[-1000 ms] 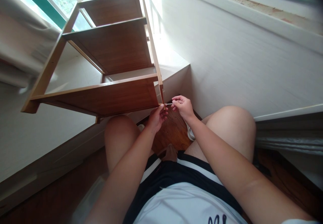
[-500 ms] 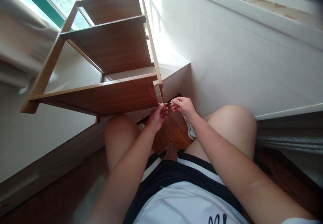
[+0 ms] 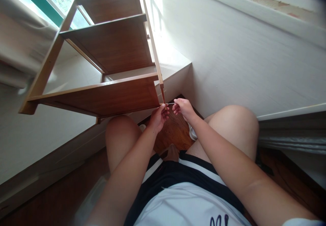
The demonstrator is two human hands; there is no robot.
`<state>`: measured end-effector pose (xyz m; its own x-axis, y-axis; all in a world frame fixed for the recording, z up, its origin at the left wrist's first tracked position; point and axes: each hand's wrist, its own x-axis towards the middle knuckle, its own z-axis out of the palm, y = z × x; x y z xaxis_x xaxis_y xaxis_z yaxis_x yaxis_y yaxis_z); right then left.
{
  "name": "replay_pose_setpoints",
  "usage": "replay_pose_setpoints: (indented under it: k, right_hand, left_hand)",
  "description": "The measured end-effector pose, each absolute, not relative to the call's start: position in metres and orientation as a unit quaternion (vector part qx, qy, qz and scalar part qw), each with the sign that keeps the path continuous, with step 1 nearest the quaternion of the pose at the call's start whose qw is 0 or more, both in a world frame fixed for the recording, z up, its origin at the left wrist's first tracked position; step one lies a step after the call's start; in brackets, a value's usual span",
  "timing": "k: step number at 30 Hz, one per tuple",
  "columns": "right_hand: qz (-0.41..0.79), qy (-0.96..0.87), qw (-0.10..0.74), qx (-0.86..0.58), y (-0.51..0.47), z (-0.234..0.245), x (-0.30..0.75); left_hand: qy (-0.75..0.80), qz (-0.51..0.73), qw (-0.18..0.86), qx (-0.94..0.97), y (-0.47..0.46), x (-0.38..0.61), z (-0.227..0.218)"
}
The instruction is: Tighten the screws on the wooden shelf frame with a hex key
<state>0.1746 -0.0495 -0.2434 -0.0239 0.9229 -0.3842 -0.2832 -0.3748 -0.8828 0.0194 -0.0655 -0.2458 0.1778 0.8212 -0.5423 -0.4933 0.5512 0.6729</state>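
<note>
A brown wooden shelf unit (image 3: 107, 59) with three boards lies tipped on a white ledge, its near upright ending right in front of me. My left hand (image 3: 158, 118) is closed around the bottom end of that upright, fingers pinched at the corner. My right hand (image 3: 183, 108) is pinched shut on a thin metal tool (image 3: 170, 103), a slim rod pointing left into the upright's end. The two hands are a few centimetres apart, above my bare knees.
The white ledge (image 3: 51, 134) runs along the left under a window with a pale curtain (image 3: 17, 49). A white wall panel (image 3: 241, 63) rises on the right. Dark wooden floor (image 3: 173, 134) shows between my legs, with a white shoe (image 3: 193, 134) on it.
The view has shifted slightly; my right hand has turned a little at the wrist while still pinching the thin tool. The left hand stays at the upright's end.
</note>
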Motion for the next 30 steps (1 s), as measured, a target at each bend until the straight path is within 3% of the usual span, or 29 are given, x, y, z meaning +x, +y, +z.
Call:
replay_pose_setpoints:
  k: [11,30]
  right_hand:
    - [0.630,-0.286,0.520,-0.501,-0.050,-0.241,0.175]
    - [0.653,-0.256,0.496,-0.512,-0.058,-0.234,0.179]
  left_hand:
    - [0.469,0.441,0.746,0.168,-0.066,0.020,-0.241]
    - [0.465,0.443,0.748,0.170,-0.065,0.020,-0.246]
